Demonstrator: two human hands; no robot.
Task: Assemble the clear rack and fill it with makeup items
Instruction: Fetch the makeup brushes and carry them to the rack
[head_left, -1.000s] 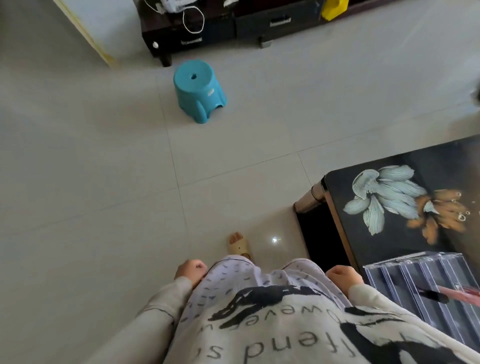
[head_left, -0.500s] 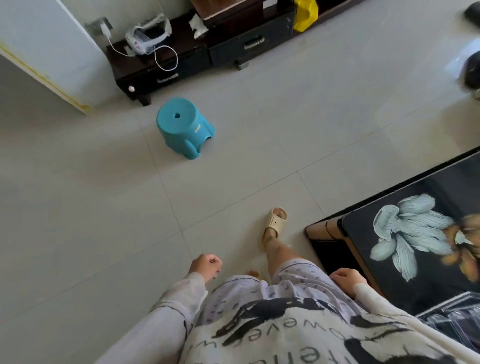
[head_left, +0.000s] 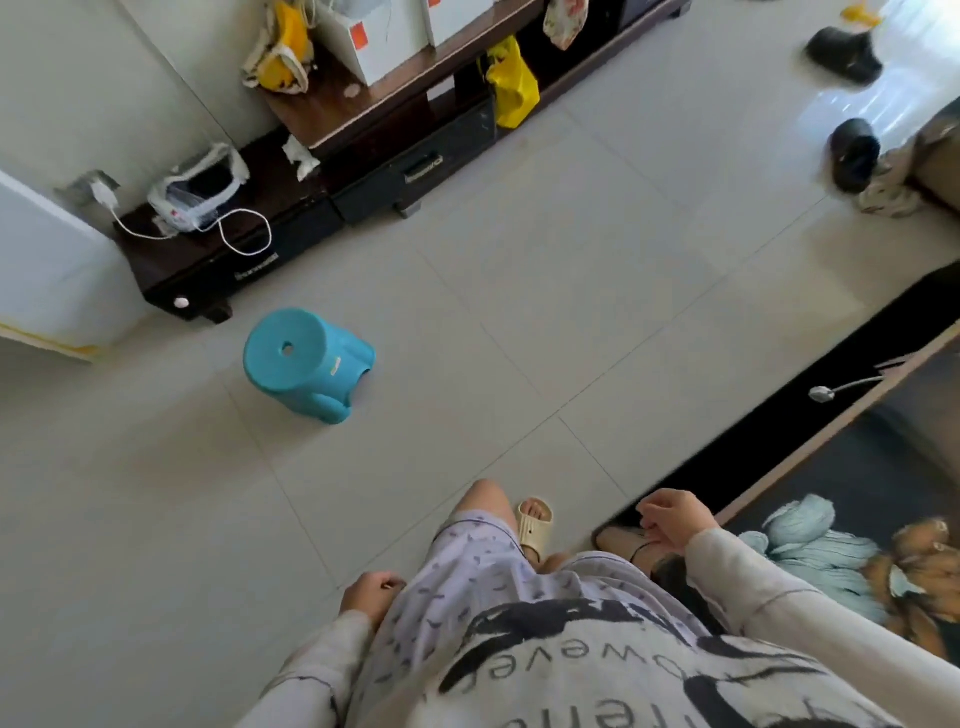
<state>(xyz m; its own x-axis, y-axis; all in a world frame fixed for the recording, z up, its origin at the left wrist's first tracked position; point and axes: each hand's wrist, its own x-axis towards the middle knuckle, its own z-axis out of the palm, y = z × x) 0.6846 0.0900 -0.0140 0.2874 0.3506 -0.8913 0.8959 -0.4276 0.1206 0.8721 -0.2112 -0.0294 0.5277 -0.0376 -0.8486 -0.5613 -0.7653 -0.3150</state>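
The person stands on the pale tiled floor (head_left: 519, 286) beside the glossy black flower-printed counter (head_left: 857, 467), left hand (head_left: 370, 592) and right hand (head_left: 675, 526) each in a slack, empty grip, the clear rack out of sight, so I cannot judge progress, while a round blue plastic stool (head_left: 306, 358) sits well away from the counter.

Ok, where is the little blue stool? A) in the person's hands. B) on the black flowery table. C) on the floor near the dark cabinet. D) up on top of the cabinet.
C: the stool stands on the pale tiled floor, a little way out from the low dark cabinet, and nothing is touching it.
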